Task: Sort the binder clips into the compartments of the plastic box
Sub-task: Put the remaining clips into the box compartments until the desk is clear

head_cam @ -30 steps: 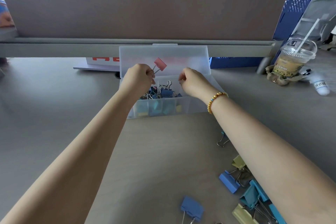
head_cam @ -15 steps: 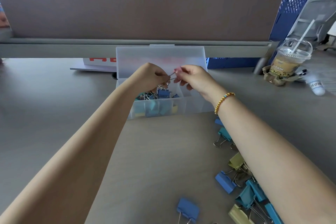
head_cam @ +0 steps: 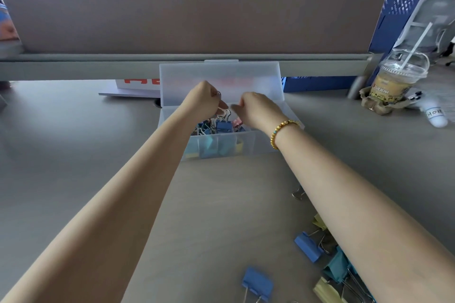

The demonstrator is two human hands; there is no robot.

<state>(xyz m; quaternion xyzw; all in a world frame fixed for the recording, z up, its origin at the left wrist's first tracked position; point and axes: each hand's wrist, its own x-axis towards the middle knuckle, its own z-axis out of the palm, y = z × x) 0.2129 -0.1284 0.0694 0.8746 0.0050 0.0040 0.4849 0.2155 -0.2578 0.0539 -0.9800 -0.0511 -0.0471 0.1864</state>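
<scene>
The translucent plastic box (head_cam: pixel 258 147) stands open at the desk's middle, its lid (head_cam: pixel 258 81) upright. Its left compartments hold several blue, teal and yellow binder clips (head_cam: pixel 224 126). My left hand (head_cam: pixel 203 101) hovers curled over them, and a silver wire handle (head_cam: pixel 218 93) shows at its fingertips. My right hand (head_cam: pixel 258 110), with a gold bead bracelet, is curled close beside it over the box. A pink clip (head_cam: pixel 236 122) lies in the box just under its fingers, and I cannot tell whether they touch it.
Loose clips lie at the near right: two blue ones (head_cam: pixel 257 284) (head_cam: pixel 307 246), a teal one (head_cam: pixel 337 268) and yellow ones (head_cam: pixel 325 293). An iced drink cup (head_cam: pixel 396 83) stands at the far right. A brown divider panel (head_cam: pixel 197 7) closes the back.
Both hands held the pink clip between them above the box. They have since drawn slightly apart and lowered, and the pink clip now sits down in the box.
</scene>
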